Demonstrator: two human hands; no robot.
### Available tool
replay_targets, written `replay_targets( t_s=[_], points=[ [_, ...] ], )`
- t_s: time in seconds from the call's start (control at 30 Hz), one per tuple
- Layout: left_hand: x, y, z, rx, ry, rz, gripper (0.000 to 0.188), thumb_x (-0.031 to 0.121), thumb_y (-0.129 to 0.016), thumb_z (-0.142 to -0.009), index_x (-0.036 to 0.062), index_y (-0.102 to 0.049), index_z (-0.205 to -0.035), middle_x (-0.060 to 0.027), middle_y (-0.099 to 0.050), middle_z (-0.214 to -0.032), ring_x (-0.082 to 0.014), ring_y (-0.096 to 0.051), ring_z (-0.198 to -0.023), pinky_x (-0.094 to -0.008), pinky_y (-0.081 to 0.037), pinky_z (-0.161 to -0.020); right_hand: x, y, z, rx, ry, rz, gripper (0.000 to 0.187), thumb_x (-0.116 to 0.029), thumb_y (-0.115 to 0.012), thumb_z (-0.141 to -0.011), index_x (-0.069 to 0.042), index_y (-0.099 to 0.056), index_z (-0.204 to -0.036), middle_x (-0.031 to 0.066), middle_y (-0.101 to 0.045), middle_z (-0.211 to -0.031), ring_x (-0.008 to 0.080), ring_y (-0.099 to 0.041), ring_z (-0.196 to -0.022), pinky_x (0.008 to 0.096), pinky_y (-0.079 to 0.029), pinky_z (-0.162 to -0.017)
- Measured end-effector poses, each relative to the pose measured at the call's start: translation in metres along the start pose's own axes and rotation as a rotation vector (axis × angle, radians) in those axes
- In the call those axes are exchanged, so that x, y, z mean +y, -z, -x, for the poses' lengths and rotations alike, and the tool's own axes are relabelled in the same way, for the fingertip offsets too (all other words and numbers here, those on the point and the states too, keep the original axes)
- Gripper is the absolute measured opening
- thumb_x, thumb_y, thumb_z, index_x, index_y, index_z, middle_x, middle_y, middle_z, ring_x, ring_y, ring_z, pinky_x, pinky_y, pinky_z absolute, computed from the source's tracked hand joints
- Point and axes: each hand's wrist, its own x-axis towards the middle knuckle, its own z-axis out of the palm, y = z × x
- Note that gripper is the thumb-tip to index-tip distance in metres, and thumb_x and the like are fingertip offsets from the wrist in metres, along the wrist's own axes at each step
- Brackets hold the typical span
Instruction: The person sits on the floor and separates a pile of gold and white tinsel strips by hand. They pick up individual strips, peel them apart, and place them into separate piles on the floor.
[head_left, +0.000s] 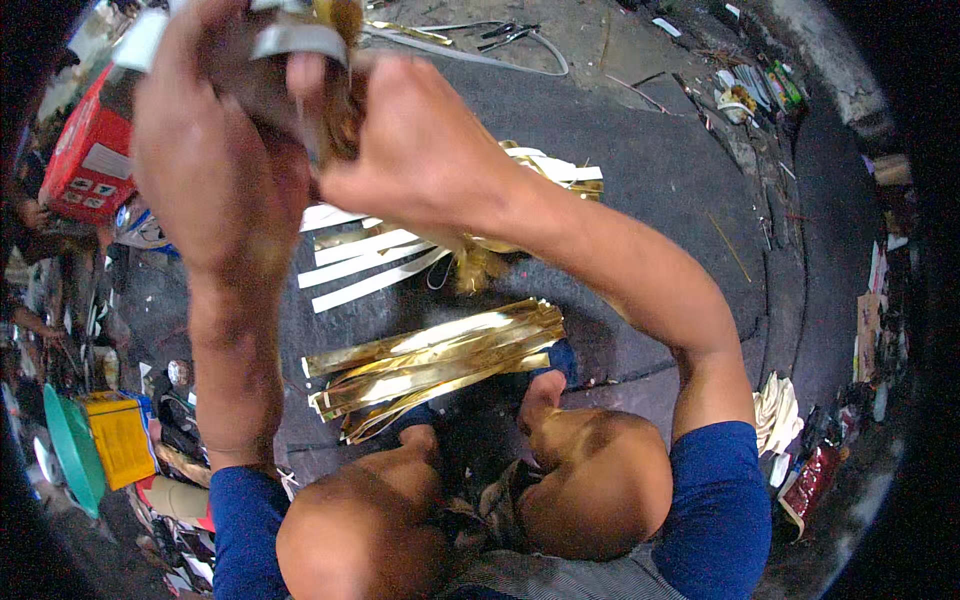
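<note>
Looks down on dark ground (640, 150), with a bundle of shiny gold strips (450, 352) near and white and gold strips (365, 262) a little farther off; has a red container (92, 150) far and to the left; holds left hand (210, 165) and right hand (430, 145) raised together, far and left of middle, both curled narrowly around a gold-brown bunch (345, 112); shows a pale band (300, 42) across that bunch, too blurred for finer detail

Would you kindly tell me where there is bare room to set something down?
The widest mostly bare patch is the mat between the right forearm and the litter at upper right. A smaller gap lies between that forearm and the gold bundle. It is crowded around the white strips and leftward, by the red container.
</note>
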Motion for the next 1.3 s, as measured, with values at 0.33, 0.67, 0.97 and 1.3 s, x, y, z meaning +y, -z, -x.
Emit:
replay_targets(
  t_s=[0.33, 0.67, 0.97, 1.3],
  points=[
    [0.008, -0.023, 0.053, 0.214, -0.130, 0.453, 0.050, 0.010, -0.072, -0.076, -0.0001, -0.049, -0.119, -0.0136, -0.059, -0.107, -0.0223, -0.057, -0.092, -0.0352, -0.046, -0.084, 0.068, 0.033, -0.030, 0.549, -0.294, -1.343, 0.015, -0.021, -0.055, -0.089, -0.008, -0.059, -0.086, 0.0051, -0.059, -0.075, 0.0089, -0.057, -0.065, 0.0255, -0.047, -0.057],
    [-0.039, -0.028, 0.358, -1.013, 0.629, 0.317, 0.018, 0.009, -0.068, -0.077, 0.0007, -0.061, -0.092, -0.0130, -0.058, -0.090, -0.0238, -0.059, -0.077, -0.0326, -0.049, -0.071, 0.201, -0.060, 0.347, -0.175, -0.569, 0.123, 0.030, -0.010, -0.067, -0.074, -0.010, -0.069, -0.104, 0.0127, -0.060, -0.095, 0.0296, -0.059, -0.093, 0.0371, -0.048, -0.085],
    [-0.021, -0.043, 0.375, -1.096, 0.719, 0.421, 0.015, 0.011, -0.066, -0.079, 0.0004, -0.064, -0.089, -0.0124, -0.061, -0.082, -0.0221, -0.060, -0.068, -0.0333, -0.049, -0.064, 0.205, -0.051, 0.352, -0.252, -0.461, 0.158, 0.015, -0.017, -0.070, -0.077, -0.009, -0.071, -0.090, 0.0086, -0.062, -0.090, 0.0279, -0.059, -0.092, 0.0386, -0.047, -0.084],
    [0.009, -0.066, 0.310, -1.115, 0.870, 0.605, 0.027, 0.024, -0.069, -0.085, -0.0017, -0.062, -0.089, -0.0110, -0.063, -0.072, -0.0158, -0.057, -0.063, -0.0319, -0.048, -0.061, 0.118, -0.025, 0.284, -0.383, -0.968, -0.360, 0.019, -0.015, -0.066, -0.085, -0.001, -0.070, -0.097, 0.0134, -0.070, -0.083, 0.0211, -0.067, -0.077, 0.0358, -0.053, -0.071]
  ],
)
